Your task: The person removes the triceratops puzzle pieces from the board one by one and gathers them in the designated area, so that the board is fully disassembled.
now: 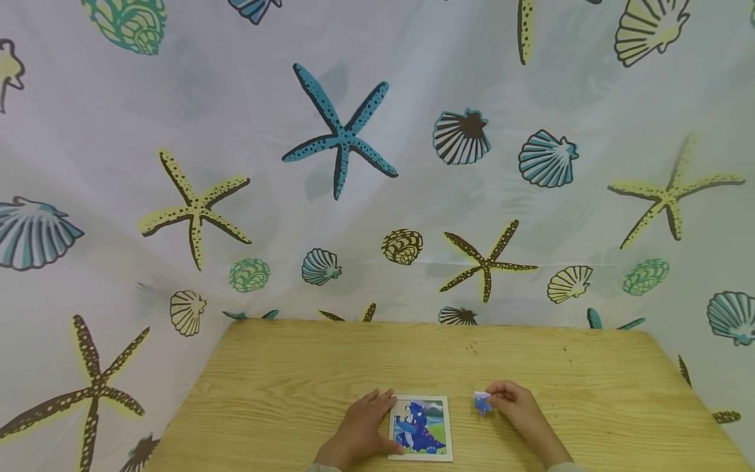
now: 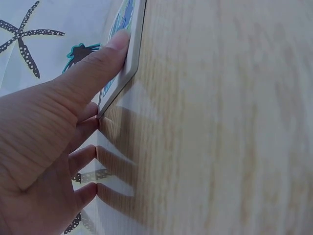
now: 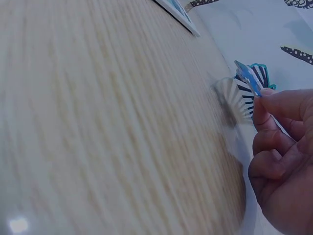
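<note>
The background is filled by a pale cloth (image 1: 366, 219) printed with starfish and shells, and below it a wood-grained worktop (image 1: 283, 367) is spread across the bottom of the frame. Left of bottom centre, the left hand (image 1: 361, 426) is set against the left side of the puzzle (image 1: 421, 429). Its grip is spread apart: the thumb is laid over the lower left edge, and some fingertips are seen resting on the worktop in the left wrist view.

The puzzle is placed flat at the bottom centre of the frame. Most of it appears to be done, as a nearly whole picture is shown; a pale patch at its upper left is judged to be a gap, so one piece seems left to be fitted. The puzzle is thin and square, edged by a white border (image 1: 447, 426), with a deep blue dinosaur shown against green ground, and hills at the upper right.

Just right of it, well clear of the border, a small blue piece (image 1: 482, 402) with a pale top edge is held by the right hand (image 1: 525, 410). There the grip is clamped together, the piece being pinched between thumb and finger.
</note>
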Available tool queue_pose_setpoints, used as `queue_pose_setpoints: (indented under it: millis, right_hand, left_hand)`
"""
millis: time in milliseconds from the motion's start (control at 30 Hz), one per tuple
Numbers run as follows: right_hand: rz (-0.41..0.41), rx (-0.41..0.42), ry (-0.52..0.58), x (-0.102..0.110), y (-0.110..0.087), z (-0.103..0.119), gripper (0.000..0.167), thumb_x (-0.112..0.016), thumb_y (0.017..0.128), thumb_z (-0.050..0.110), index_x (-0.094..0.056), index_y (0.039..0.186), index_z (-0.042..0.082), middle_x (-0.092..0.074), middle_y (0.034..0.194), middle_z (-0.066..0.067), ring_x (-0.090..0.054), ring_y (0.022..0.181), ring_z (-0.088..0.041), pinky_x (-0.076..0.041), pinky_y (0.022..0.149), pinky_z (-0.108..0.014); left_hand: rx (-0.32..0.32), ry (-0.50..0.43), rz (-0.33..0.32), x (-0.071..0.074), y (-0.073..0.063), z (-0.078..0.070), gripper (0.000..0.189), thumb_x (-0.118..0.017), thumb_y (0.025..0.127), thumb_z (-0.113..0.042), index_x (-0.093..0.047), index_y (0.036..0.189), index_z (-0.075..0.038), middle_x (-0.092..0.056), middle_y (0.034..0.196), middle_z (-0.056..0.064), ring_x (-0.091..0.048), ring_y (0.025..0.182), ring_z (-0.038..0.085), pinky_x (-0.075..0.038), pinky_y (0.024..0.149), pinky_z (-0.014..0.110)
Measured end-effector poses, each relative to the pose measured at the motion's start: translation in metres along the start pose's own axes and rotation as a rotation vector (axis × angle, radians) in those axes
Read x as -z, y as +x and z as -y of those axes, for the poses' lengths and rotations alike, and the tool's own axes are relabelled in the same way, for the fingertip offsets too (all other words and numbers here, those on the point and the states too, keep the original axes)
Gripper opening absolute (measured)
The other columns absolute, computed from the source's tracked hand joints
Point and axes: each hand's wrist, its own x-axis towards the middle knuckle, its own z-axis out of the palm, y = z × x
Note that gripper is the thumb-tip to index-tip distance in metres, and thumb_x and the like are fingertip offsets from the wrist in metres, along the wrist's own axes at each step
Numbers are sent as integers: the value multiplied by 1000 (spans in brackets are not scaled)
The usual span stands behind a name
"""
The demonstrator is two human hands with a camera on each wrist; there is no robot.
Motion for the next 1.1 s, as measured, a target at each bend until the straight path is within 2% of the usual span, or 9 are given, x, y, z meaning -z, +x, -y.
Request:
queue_pose_setpoints:
  millis: [233, 500, 733, 1100]
  right_hand:
    - [11, -3, -21, -1, 3, -6, 17, -65, 88, 9, -64, 100, -2, -61, 91, -5, -54, 84, -15, -48, 69, -21]
    - [12, 61, -96, -5, 5, -9, 9, -63, 87, 3, -65, 95, -1, -60, 85, -4, -53, 79, -14, -47, 67, -21]
    - [-14, 44, -141, -9, 6, -9, 8, -66, 85, 1, -67, 92, 2, -61, 81, -2, -54, 76, -14, -47, 65, -21]
    - [-89, 8, -141, -7, 5, -12, 13, -70, 82, 4, -67, 95, 0, -60, 84, -3, -53, 77, -12, -47, 66, -20]
  left_hand:
    - [-10, -4, -1, 4, -2, -3, 92, -80, 64, -53, -48, 139, -9, -43, 146, 5, -34, 135, 34, -31, 105, 56]
    - [-12, 0, 5, 5, -3, -3, 92, -79, 65, -53, -48, 139, -9, -43, 146, 5, -34, 135, 34, -31, 105, 56]
    - [-14, 5, -4, 4, -3, -3, 92, -79, 65, -54, -48, 139, -9, -43, 146, 5, -34, 135, 34, -32, 105, 55]
    - [-28, -2, -21, 4, -4, -2, 92, -80, 64, -53, -49, 138, -7, -44, 145, 7, -35, 134, 35, -31, 105, 55]
